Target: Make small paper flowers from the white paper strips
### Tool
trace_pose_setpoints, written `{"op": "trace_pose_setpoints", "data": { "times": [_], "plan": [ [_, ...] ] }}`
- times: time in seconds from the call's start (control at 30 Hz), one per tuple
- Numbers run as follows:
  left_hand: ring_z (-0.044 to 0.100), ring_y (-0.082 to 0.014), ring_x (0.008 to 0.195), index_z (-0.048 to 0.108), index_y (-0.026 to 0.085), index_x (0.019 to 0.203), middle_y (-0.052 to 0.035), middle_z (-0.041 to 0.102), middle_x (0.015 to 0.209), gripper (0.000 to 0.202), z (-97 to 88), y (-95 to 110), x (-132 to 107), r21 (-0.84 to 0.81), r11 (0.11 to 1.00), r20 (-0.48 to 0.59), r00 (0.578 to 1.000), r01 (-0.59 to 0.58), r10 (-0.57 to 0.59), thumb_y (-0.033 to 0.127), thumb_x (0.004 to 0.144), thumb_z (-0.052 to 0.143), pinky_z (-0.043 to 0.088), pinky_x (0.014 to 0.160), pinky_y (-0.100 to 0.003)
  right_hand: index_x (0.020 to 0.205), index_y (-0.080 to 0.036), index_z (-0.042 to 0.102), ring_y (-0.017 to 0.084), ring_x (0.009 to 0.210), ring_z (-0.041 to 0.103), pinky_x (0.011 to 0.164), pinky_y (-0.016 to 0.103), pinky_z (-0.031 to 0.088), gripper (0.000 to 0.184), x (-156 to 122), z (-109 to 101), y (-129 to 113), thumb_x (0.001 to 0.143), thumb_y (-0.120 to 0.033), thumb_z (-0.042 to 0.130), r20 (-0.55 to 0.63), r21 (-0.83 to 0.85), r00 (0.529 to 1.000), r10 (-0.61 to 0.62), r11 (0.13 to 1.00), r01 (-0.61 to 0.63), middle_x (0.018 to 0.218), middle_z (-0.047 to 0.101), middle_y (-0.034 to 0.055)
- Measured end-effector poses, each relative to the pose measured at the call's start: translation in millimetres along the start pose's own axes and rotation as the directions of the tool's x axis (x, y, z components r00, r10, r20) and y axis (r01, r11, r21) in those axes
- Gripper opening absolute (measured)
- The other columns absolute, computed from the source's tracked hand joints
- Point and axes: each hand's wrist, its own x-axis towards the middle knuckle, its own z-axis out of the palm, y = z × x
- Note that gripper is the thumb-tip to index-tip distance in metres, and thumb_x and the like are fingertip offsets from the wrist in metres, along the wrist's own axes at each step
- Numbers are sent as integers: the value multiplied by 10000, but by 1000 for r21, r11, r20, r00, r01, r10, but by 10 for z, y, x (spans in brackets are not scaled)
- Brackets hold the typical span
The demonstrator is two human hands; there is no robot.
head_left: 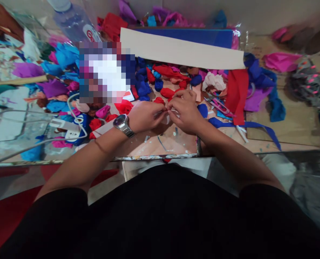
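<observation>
My left hand (146, 116), with a watch (121, 122) on the wrist, is closed in a pinch. Its fingertips meet those of my right hand (185, 112), which is pinched too. Between them is a small pale piece (165, 118), thin like paper or cloth; the fingers cover most of it. Bunched red fabric (167, 92) lies just beyond the hands. Close to my right hand are a blue fabric bunch (202, 110) and pink-handled scissors (221, 107).
A long cream strip (181, 50) lies across the back over a blue panel (192, 36). Red fabric (237, 95) and a blue strip (246, 125) are at right. At left are a bottle (73, 21), a bright pixelated patch, a cable (35, 142) and many coloured fabric bunches (65, 57).
</observation>
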Motion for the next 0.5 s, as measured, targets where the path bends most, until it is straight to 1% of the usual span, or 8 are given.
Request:
{"op": "trace_pose_setpoints", "data": {
  "times": [0.07,0.17,0.37,0.5],
  "plan": [
    [669,-207,692,773,206,934,-72,747,785,332,30,-6,-8,48,999,1,1000,-22,22,377,1018,501,309,603,-345,1067,-246,688,347,1255,497,1149,610,250,191,0,10,1,1002,-310,520,2,2,1000,4,1000,-4,1014,717,67],
    [687,-212,725,774,203,950,-76,757,815,328,55,-21,-16,67,997,-2,999,-37,37,356,1025,494,316,610,-346,1072,-250,700,346,1234,506,1146,616,250,199,1,12,18,992,-319,532,-7,18,1000,6,1000,-6,1003,726,73],
    [653,-210,668,794,214,976,-68,732,750,336,51,-22,0,38,998,13,999,52,-52,401,1008,517,320,615,-341,1023,-238,721,339,1187,539,1135,609,248,173,0,-21,58,979,-327,579,-8,24,1000,-4,1000,4,1002,738,75],
    [648,-210,650,789,196,925,-75,723,725,325,34,1,12,31,999,43,998,33,-34,370,983,521,295,600,-348,1014,-234,722,333,1189,545,1146,607,235,194,-1,-6,57,992,-339,561,5,-2,1000,-11,1000,11,992,734,69]
  ]
}}
